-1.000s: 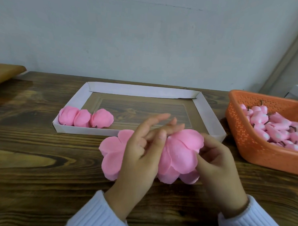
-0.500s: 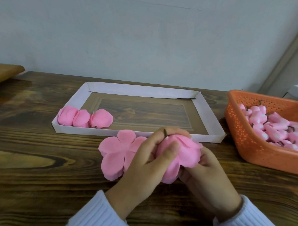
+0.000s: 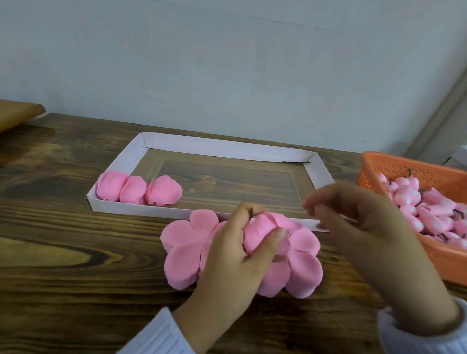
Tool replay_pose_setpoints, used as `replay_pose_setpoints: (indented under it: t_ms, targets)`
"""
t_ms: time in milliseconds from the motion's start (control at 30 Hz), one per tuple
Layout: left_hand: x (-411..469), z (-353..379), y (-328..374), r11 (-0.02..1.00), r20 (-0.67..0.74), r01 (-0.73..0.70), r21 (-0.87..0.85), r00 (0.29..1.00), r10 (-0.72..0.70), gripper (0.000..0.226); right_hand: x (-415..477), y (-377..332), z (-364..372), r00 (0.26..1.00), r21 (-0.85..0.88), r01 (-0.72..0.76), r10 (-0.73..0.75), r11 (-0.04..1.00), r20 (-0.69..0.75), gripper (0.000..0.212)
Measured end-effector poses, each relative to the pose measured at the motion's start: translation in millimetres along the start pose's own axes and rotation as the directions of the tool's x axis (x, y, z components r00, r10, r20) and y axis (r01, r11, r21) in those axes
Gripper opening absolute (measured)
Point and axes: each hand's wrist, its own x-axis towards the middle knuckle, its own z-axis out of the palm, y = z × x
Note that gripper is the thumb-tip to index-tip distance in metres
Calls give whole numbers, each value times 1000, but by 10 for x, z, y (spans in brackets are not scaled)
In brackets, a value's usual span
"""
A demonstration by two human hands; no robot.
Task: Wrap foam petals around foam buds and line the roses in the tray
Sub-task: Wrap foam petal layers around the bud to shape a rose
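**Operator:** Plain pale wall (image 3: 232,56) at the back, a dark wooden surface (image 3: 48,275) in front of it. I've got a white cardboard tray (image 3: 223,147) lying flat mid-surface, and three finished roses (image 3: 138,190) sit in a row, touching, in its near-left corner.

**Desk:** What's the left hand doing?

**Operator:** The left hand (image 3: 239,260) is curled round a half-wrapped rose (image 3: 259,231), thumb pressed on its front, a short dark stem (image 3: 251,212) poking up between the fingers. That rose sits just in front of the tray's near wall, over flat petal pieces (image 3: 182,247) spread on the surface to either side.

**Desk:** And the right?

**Operator:** The right hand (image 3: 364,225) hovers above the tray's near-right corner, apart from the rose, fingers bent. From here it's a blur, so I can't tell whether it pinches anything.

**Desk:** Supplies?

**Operator:** An orange basket (image 3: 388,167) at the right edge, holding a heap of pink buds (image 3: 434,212). White ribbed sleeves (image 3: 161,342) cover both wrists. A brown board (image 3: 7,113) juts in at the far left.
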Motion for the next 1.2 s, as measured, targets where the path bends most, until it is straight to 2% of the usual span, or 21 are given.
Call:
replay_pose_setpoints:
  t_ms: [33,100,200,267,400,467,533,600,633,700,800,833,900,967,1067,1133,1200]
  targets:
    - [-7,4,-3,1000,13,4,13,1000,-4,20,2,-56,28,998,90,30,-25,995,-59,19]
    - [-21,11,3,996,30,-29,79,999,26,27,-2,-174,126,997,194,57,-47,979,-54,9]
    - [-35,10,19,994,49,-42,103,998,37,41,-27,-236,318,997,144,17,-27,989,71,7]
    - [-37,-1,4,994,48,-42,98,998,37,45,-48,-236,421,996,124,11,-21,992,86,4]
    - [-39,-3,0,996,35,-43,75,999,41,50,-49,-147,458,998,311,-60,51,948,36,8]
    - [-36,11,-4,992,22,-65,107,998,63,44,-31,-102,455,987,474,-162,131,865,97,10]
    - [-33,21,-4,989,10,-77,129,997,77,39,-28,-44,489,963,635,-268,204,725,174,16]
    - [-37,27,0,987,8,-83,136,997,83,40,-43,-9,516,954,707,-293,245,643,173,16]
    - [-43,27,1,988,12,-81,134,997,80,42,-52,-4,520,957,704,-279,250,653,147,16]
    - [-65,28,-4,987,23,-73,141,997,71,53,-56,-10,495,976,609,-193,214,769,40,14]
    - [-76,3,26,972,-12,-117,206,992,122,67,-49,6,420,994,250,25,2,968,-109,13]
    - [-63,-13,35,951,-32,-170,256,982,184,68,-51,8,405,991,139,89,-74,986,-108,10]
    - [-45,-45,41,916,-34,-268,300,956,291,70,-59,1,393,986,42,160,-158,986,-49,6]
    - [-48,-68,57,943,30,-279,183,960,278,74,-65,-11,380,984,74,168,-171,983,46,9]
    - [-66,-91,93,990,156,-142,21,978,137,82,-63,-27,345,968,256,49,-110,965,227,6]
    - [-71,-87,81,997,216,-76,17,974,70,87,-70,-22,341,949,331,16,-119,943,294,7]
    - [-63,-64,60,998,237,-45,41,971,34,89,-86,-31,369,947,402,21,-147,916,285,7]
